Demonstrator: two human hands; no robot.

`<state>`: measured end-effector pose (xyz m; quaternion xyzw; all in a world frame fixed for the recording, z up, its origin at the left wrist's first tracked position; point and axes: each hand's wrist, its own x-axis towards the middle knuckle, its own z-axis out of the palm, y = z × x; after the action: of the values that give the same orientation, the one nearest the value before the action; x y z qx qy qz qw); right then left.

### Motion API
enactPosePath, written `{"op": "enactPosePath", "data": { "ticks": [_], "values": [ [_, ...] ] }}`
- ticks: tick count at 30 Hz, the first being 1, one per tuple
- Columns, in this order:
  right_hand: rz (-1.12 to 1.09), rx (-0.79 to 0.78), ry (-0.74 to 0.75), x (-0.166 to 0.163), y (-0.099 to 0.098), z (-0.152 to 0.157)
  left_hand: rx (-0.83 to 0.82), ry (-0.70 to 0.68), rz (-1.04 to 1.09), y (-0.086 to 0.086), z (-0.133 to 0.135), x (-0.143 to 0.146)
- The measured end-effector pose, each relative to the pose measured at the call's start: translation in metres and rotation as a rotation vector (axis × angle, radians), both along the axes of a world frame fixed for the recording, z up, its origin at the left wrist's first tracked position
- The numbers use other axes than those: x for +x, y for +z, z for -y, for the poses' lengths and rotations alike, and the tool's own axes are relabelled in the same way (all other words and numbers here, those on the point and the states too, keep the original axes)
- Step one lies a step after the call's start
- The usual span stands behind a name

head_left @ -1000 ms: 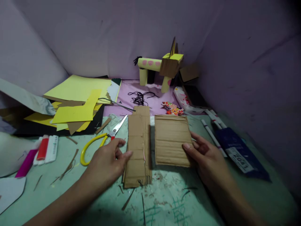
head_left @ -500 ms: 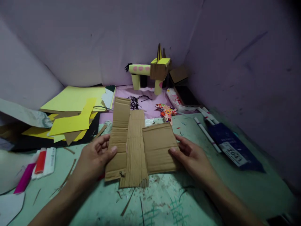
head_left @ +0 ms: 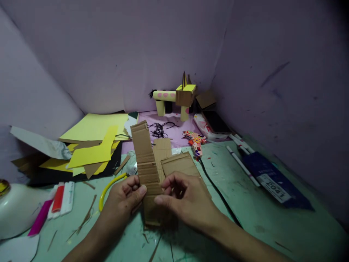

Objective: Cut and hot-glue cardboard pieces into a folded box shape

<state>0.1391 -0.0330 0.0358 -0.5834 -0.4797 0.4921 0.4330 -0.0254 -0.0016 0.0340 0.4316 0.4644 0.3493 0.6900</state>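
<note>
My left hand (head_left: 124, 198) and my right hand (head_left: 185, 200) both pinch a long strip of corrugated cardboard (head_left: 144, 160), which is raised off the table and tilts up and away. Under it lie a second strip (head_left: 163, 149) and a wider cardboard rectangle (head_left: 181, 165); my right hand covers the near part of that rectangle. Yellow-handled scissors (head_left: 109, 187) lie just left of my left hand, their blades hidden by the cardboard.
Yellow and brown paper sheets (head_left: 92, 145) pile up at the left. Markers (head_left: 58, 198) lie near a white object (head_left: 16, 209). A cardboard animal model (head_left: 177, 98), black thread (head_left: 159, 130), a patterned glue gun (head_left: 195, 140) with its cord, white sticks (head_left: 240, 154) and a dark blue packet (head_left: 269, 176) are farther back and right.
The left strip has been lifted and tilted up. My right hand let go of the wide rectangle's right edge and moved left onto the strip. The view shifted downward.
</note>
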Motion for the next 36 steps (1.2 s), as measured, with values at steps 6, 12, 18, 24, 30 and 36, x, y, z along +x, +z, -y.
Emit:
{"op": "enactPosePath", "data": {
  "ticks": [6,12,18,24,30,36],
  "values": [
    [-0.26,-0.153,0.017,-0.004,-0.003,-0.008,0.021,0.006,0.041,-0.004,0.0,-0.002],
    [-0.381,-0.149,0.225,-0.002,-0.002,-0.01,-0.008,-0.027,0.066,-0.015,-0.003,-0.002],
    [-0.234,0.078,0.265,-0.025,-0.006,-0.007,0.134,-0.134,0.137,-0.029,0.0,-0.011],
    [-0.471,0.034,0.107,-0.018,-0.004,-0.017,0.044,-0.327,0.249,-0.011,0.004,-0.007],
    [-0.613,-0.011,-0.101,0.008,-0.01,-0.03,0.024,-0.31,0.187,-0.007,0.005,-0.003],
    [-0.635,-0.12,0.121,-0.009,-0.015,-0.016,0.011,-0.35,0.138,-0.013,0.009,-0.001]
  ]
}}
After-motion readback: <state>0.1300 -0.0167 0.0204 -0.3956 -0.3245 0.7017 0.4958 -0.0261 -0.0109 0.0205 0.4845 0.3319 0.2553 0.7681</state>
